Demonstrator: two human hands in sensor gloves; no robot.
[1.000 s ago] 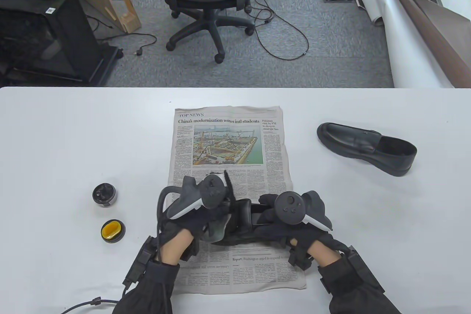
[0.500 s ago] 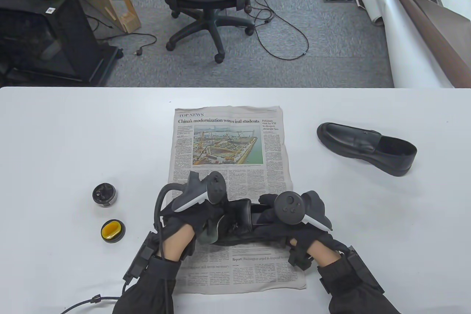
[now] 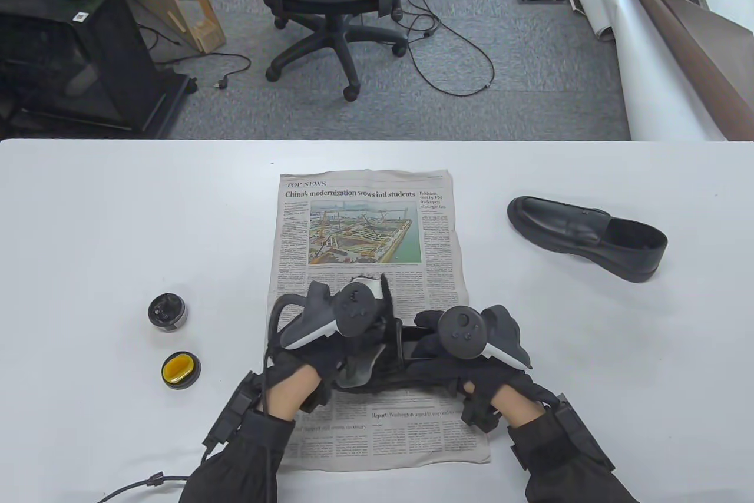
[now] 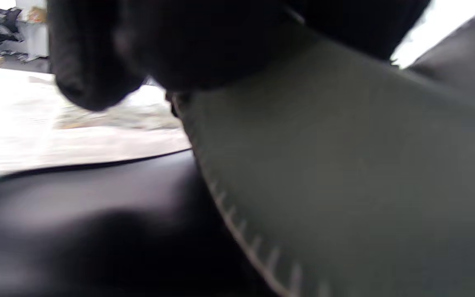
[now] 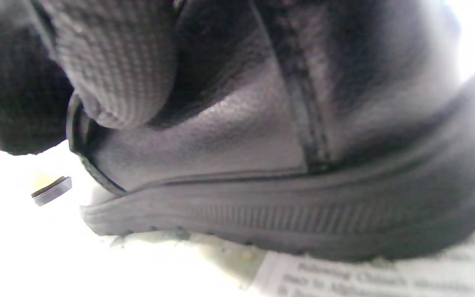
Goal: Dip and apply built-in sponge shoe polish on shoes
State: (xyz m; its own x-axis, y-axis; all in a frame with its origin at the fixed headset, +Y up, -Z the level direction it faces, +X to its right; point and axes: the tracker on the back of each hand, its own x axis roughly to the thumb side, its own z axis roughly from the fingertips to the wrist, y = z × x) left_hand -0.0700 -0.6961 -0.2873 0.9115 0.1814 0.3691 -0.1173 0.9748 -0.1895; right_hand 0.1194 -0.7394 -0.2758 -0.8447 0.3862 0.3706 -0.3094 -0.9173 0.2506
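From my remote station I observe both hands on one black shoe (image 3: 389, 358) lying on the near half of the newspaper (image 3: 365, 232), which is spread flat at the centre of the white table (image 3: 118, 220). The right hand (image 3: 471, 350) grips this shoe from its right side; in the right wrist view a knitted fingertip (image 5: 118, 70) curls over the leather upper above the ribbed sole, so I record the fingers as wrapped round the shoe (image 5: 287, 173). The left hand (image 3: 330, 344) lies over the shoe's left end with a grey-green cloth-like pad (image 3: 359, 364) beneath it. In the left wrist view that pad (image 4: 344, 165), edged with pale stitching, lies against glossy black leather with a gloved finger (image 4: 93, 62) at its top edge. The view is blurred; I cannot tell whether the left fingers pinch the pad or merely press it.

The second shoe (image 3: 586, 238) lies on bare table, well apart to the right of the newspaper. Left of the paper stand the open polish tin (image 3: 167, 312) and, just nearer me, its lid with the yellow sponge (image 3: 180, 370), neither touched by a hand.
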